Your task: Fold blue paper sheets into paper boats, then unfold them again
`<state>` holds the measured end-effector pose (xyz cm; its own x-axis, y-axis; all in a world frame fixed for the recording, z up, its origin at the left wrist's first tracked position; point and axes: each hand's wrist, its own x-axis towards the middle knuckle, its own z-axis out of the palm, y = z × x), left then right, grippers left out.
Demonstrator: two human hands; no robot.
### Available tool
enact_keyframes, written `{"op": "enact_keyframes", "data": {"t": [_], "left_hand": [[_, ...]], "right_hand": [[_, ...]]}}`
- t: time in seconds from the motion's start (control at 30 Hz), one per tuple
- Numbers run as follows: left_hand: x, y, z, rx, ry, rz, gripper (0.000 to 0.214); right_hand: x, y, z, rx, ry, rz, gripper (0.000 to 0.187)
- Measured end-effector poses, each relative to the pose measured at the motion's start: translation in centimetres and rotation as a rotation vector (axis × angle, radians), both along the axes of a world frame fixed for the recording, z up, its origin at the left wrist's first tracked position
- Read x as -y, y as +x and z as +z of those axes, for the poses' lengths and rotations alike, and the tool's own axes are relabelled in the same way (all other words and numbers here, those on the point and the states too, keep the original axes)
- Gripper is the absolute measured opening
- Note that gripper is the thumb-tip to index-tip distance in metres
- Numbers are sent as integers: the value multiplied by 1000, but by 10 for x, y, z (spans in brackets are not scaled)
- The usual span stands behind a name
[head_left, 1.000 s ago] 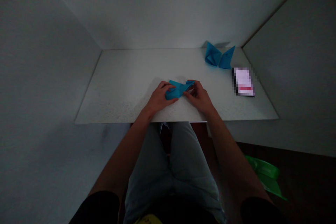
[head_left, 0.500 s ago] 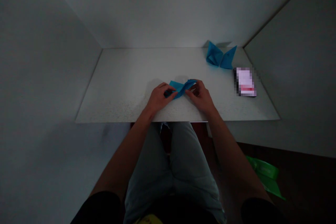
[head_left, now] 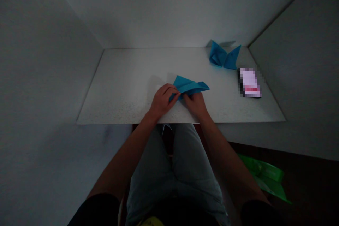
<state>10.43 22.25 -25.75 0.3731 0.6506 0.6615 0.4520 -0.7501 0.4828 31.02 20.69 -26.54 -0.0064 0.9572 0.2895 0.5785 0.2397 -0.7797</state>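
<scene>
A piece of folded blue paper (head_left: 188,84) is between my two hands, just above the near part of the white table. My left hand (head_left: 163,99) pinches its left lower edge between thumb and fingers. At the lower right, my right hand (head_left: 195,104) is closed on the paper from below, its fingertips partly hidden under the folds. One pointed end of the paper sticks out to the right past my right hand. Another blue folded-paper shape (head_left: 224,57), with two raised points, stands at the back right of the table.
A phone (head_left: 250,83) with a lit, blurred screen lies at the right of the white table (head_left: 119,81). Walls close in the back and both sides. A green plastic thing (head_left: 267,174) is on the dark floor at the lower right.
My right hand has moved left and down, from the paper's right end to beneath its middle. The paper has turned and shows more of its upper face. The view shifted slightly.
</scene>
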Motion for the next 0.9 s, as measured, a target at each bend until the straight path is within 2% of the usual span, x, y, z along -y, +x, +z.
{"op": "enact_keyframes", "data": {"t": [0.03,0.07,0.17,0.2,0.27,0.37,0.47,0.57,0.7,0.8,0.9], "left_hand": [[1,1,0,-37,14,-1,15],[1,2,0,-61,17,-1,24],[2,5,1,-59,-28,-30,81],[2,5,1,-49,-52,-57,92],[3,5,2,-36,-93,-120,98],[3,3,1,-11,-108,-155,93],[2,1,-1,44,-138,-120,83],[-2,-2,-3,133,-187,-37,62],[-11,-8,-6,354,-304,117,41],[-16,-10,-10,534,-465,162,36],[-18,-10,-14,612,-557,168,26]], "right_hand": [[0,-2,-1,-45,6,-13,35],[1,-3,-2,-94,12,-27,36],[2,-3,-7,-224,52,-48,35],[2,-3,-9,-257,74,-43,34],[1,-2,-13,-307,118,-20,36],[-2,0,-15,-335,163,3,48],[-1,1,-10,-310,188,31,43],[3,2,-1,-281,182,71,46],[9,0,5,-311,49,74,54],[9,-1,3,-386,7,68,48],[6,-1,-2,-469,36,80,34]]}}
